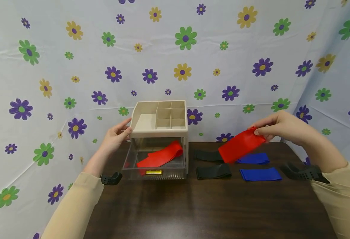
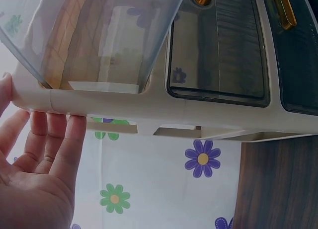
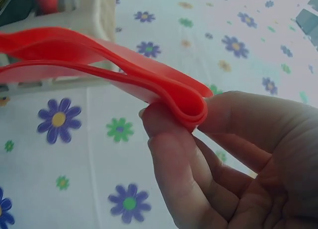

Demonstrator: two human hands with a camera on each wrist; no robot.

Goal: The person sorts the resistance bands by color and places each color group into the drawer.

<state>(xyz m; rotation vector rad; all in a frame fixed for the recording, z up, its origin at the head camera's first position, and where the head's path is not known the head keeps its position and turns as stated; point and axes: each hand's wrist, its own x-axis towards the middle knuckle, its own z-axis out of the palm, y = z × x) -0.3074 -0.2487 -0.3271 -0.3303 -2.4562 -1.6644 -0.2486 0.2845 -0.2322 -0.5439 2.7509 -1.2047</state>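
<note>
Your right hand (image 1: 279, 125) pinches one end of a folded, glossy, rubbery-looking red strip (image 1: 241, 146) between thumb and fingers, holding it up off the dark brown wooden surface (image 1: 222, 205). From that pinch the strip's long axis slopes left and downward, loose end leading; the right wrist view shows its layers spreading apart beyond your fingertips. Beneath it lie two flat, folded black strips (image 1: 214, 171) and, to their right, two flat, folded blue strips (image 1: 260, 174); in the head view your strip covers part of one of each.

By my judgement this relation counts most: the pulled-out clear plastic drawer (image 1: 175, 173) of the cream plastic organizer (image 1: 158, 132) lies left of your right hand, past the loose end, which points its way but hangs apart from its side wall. Inside rests a second folded red strip (image 1: 163, 156), slanting much the same way. Your left hand (image 1: 116, 135) is nearer the drawer, yet holds no strip: its fingers, fairly straight, touch the organizer's left side.
</note>
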